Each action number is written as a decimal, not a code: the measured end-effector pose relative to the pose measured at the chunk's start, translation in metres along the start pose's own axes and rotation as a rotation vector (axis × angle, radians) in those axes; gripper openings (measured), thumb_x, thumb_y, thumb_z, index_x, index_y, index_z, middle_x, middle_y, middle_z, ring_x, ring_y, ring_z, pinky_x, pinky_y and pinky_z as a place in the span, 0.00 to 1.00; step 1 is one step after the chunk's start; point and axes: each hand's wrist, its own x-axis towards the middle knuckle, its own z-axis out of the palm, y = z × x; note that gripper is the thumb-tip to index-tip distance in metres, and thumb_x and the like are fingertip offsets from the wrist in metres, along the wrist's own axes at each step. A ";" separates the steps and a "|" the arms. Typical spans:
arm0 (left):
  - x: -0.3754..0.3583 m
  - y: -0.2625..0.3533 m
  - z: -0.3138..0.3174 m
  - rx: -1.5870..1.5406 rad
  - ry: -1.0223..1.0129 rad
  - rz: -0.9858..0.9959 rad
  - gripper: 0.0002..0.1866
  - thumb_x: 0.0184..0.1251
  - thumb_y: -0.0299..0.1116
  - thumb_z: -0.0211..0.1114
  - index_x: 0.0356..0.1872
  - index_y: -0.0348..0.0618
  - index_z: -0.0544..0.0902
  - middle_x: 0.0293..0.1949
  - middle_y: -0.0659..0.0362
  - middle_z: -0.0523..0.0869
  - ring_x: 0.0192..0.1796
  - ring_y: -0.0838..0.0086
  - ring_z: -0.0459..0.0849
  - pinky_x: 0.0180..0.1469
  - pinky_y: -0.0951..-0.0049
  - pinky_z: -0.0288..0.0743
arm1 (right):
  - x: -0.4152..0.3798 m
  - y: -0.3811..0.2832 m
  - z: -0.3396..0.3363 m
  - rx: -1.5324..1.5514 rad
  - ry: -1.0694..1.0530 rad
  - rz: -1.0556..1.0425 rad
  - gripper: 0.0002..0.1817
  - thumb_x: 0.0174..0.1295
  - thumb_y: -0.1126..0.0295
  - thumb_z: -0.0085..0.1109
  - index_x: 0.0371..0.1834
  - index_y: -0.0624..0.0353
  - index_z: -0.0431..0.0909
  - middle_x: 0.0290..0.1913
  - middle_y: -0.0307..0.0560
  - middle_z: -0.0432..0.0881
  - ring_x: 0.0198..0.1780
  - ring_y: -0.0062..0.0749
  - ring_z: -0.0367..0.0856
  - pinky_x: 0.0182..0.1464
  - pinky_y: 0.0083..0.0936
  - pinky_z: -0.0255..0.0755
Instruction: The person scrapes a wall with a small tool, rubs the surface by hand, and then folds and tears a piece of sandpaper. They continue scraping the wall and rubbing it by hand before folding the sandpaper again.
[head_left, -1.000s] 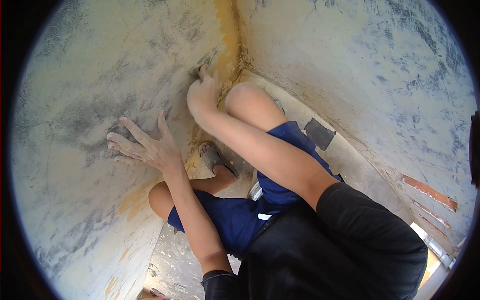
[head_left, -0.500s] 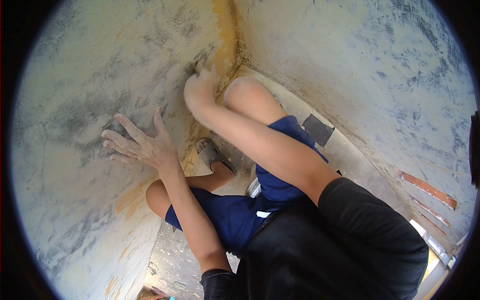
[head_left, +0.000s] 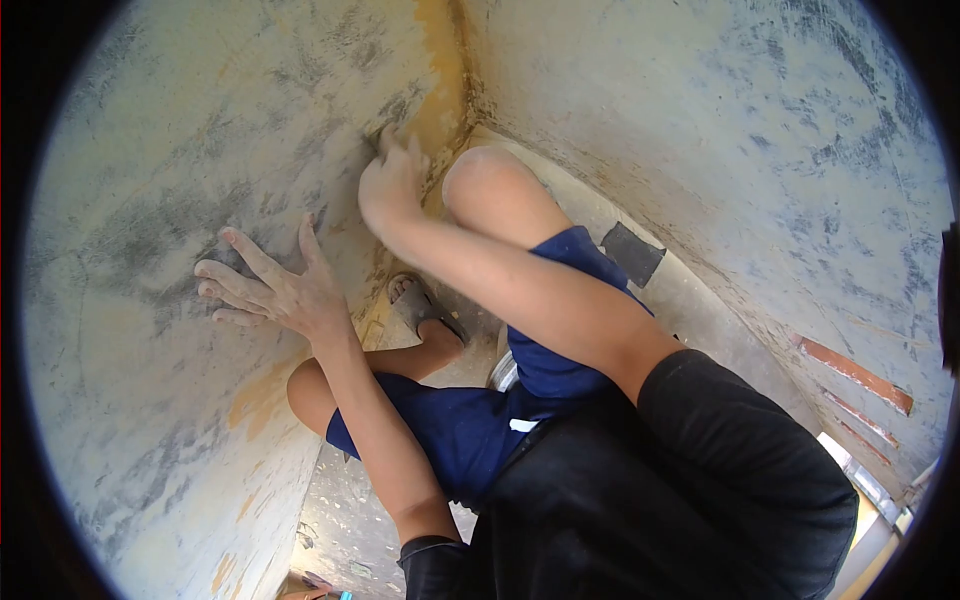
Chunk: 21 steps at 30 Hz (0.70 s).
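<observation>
My left hand lies with fingers spread against the left wall, whose pale surface carries dark scuffs and dusty patches. Higher up, close to the corner, my right hand is bent against the same wall and slightly blurred. Under its fingers shows the edge of a small dark piece that looks like sandpaper, mostly hidden by the hand. Whitish dust coats the fingers of my left hand.
A yellowish strip runs down the corner, where the right wall begins. On the floor lies a dark square sheet. Reddish bare strips mark the lower right wall. My bent knees and sandalled foot fill the narrow space between.
My right hand has shifted slightly left and down along the wall. My left hand stays spread in about the same place, while the whole view has moved a little.
</observation>
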 end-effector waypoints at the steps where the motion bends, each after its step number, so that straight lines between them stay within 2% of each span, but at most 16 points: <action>1: -0.001 0.000 -0.001 -0.001 -0.001 0.002 0.52 0.51 0.62 0.79 0.77 0.55 0.68 0.81 0.45 0.52 0.85 0.53 0.40 0.79 0.38 0.30 | 0.025 0.006 0.004 0.206 0.052 0.198 0.27 0.64 0.78 0.43 0.69 0.71 0.70 0.69 0.73 0.69 0.71 0.58 0.67 0.72 0.43 0.61; 2: -0.002 0.000 -0.001 -0.002 -0.008 0.001 0.52 0.51 0.62 0.79 0.77 0.55 0.68 0.81 0.44 0.52 0.85 0.53 0.41 0.79 0.38 0.31 | 0.043 0.008 0.008 0.415 0.103 0.392 0.26 0.63 0.78 0.43 0.66 0.71 0.72 0.66 0.71 0.73 0.68 0.54 0.73 0.67 0.40 0.67; 3: -0.001 -0.002 -0.001 -0.002 -0.013 0.000 0.52 0.51 0.62 0.79 0.77 0.56 0.69 0.81 0.44 0.52 0.85 0.53 0.41 0.80 0.39 0.31 | 0.050 0.009 0.011 0.414 0.169 0.492 0.22 0.63 0.78 0.43 0.60 0.72 0.75 0.60 0.68 0.78 0.61 0.51 0.79 0.60 0.38 0.72; 4: -0.002 -0.004 0.000 0.002 -0.009 -0.001 0.52 0.51 0.62 0.79 0.77 0.56 0.69 0.81 0.44 0.52 0.85 0.53 0.41 0.80 0.39 0.31 | 0.049 0.012 0.014 0.417 0.165 0.489 0.22 0.63 0.78 0.43 0.60 0.72 0.75 0.60 0.68 0.78 0.61 0.51 0.79 0.60 0.38 0.72; 6: -0.002 -0.006 0.000 0.024 -0.014 0.031 0.51 0.51 0.62 0.78 0.77 0.56 0.69 0.81 0.44 0.52 0.85 0.53 0.41 0.79 0.39 0.31 | 0.042 0.015 0.011 0.467 0.164 0.332 0.23 0.62 0.79 0.43 0.60 0.74 0.75 0.61 0.66 0.78 0.61 0.51 0.78 0.62 0.37 0.71; 10: -0.003 -0.005 0.000 0.014 -0.014 0.023 0.51 0.52 0.63 0.78 0.77 0.56 0.69 0.81 0.43 0.53 0.85 0.53 0.41 0.79 0.38 0.32 | 0.021 -0.008 -0.003 0.486 0.130 0.324 0.25 0.63 0.79 0.43 0.64 0.75 0.73 0.65 0.68 0.75 0.64 0.53 0.75 0.67 0.38 0.68; 12: -0.002 -0.003 -0.001 -0.013 -0.025 0.012 0.50 0.53 0.62 0.77 0.77 0.56 0.69 0.81 0.42 0.53 0.84 0.52 0.41 0.79 0.38 0.31 | -0.004 -0.018 -0.002 0.187 0.150 -0.017 0.29 0.63 0.79 0.42 0.70 0.72 0.69 0.70 0.72 0.69 0.71 0.56 0.68 0.74 0.41 0.60; 14: -0.001 -0.002 0.000 -0.003 -0.026 0.006 0.50 0.53 0.62 0.77 0.77 0.56 0.69 0.81 0.42 0.52 0.85 0.52 0.41 0.79 0.38 0.30 | -0.032 -0.023 0.000 0.095 0.036 -0.064 0.31 0.63 0.79 0.42 0.73 0.71 0.67 0.73 0.74 0.63 0.75 0.59 0.59 0.78 0.43 0.53; 15: -0.001 -0.002 -0.001 0.010 -0.031 0.002 0.50 0.53 0.62 0.77 0.77 0.56 0.69 0.81 0.42 0.52 0.85 0.52 0.40 0.79 0.37 0.30 | -0.034 -0.023 -0.003 0.118 -0.022 -0.058 0.32 0.63 0.79 0.41 0.74 0.72 0.64 0.75 0.76 0.59 0.76 0.64 0.56 0.78 0.46 0.51; 16: -0.002 -0.002 -0.002 0.014 -0.035 0.003 0.50 0.53 0.62 0.77 0.77 0.56 0.69 0.81 0.42 0.52 0.85 0.52 0.40 0.79 0.37 0.30 | -0.025 -0.025 -0.009 0.118 -0.025 -0.054 0.32 0.63 0.79 0.41 0.74 0.72 0.64 0.75 0.76 0.59 0.76 0.64 0.56 0.78 0.46 0.51; 18: -0.001 -0.002 -0.003 -0.018 -0.040 0.008 0.49 0.55 0.62 0.77 0.77 0.55 0.68 0.81 0.42 0.51 0.85 0.52 0.39 0.79 0.37 0.30 | 0.007 -0.028 -0.016 0.357 0.035 0.120 0.32 0.63 0.79 0.41 0.75 0.73 0.63 0.76 0.77 0.57 0.74 0.69 0.56 0.78 0.50 0.50; 20: -0.001 -0.001 -0.003 -0.019 -0.042 0.004 0.50 0.54 0.61 0.77 0.77 0.55 0.68 0.81 0.43 0.51 0.85 0.53 0.38 0.79 0.36 0.29 | 0.001 -0.022 -0.002 0.266 0.102 0.067 0.32 0.64 0.79 0.40 0.74 0.73 0.63 0.76 0.77 0.56 0.75 0.68 0.55 0.79 0.49 0.48; 21: -0.001 -0.001 -0.003 -0.014 -0.047 -0.003 0.50 0.54 0.61 0.77 0.77 0.55 0.68 0.82 0.43 0.50 0.85 0.53 0.37 0.79 0.36 0.29 | -0.020 -0.023 -0.003 0.220 0.044 -0.009 0.31 0.64 0.79 0.40 0.74 0.73 0.64 0.76 0.77 0.56 0.75 0.67 0.56 0.79 0.47 0.49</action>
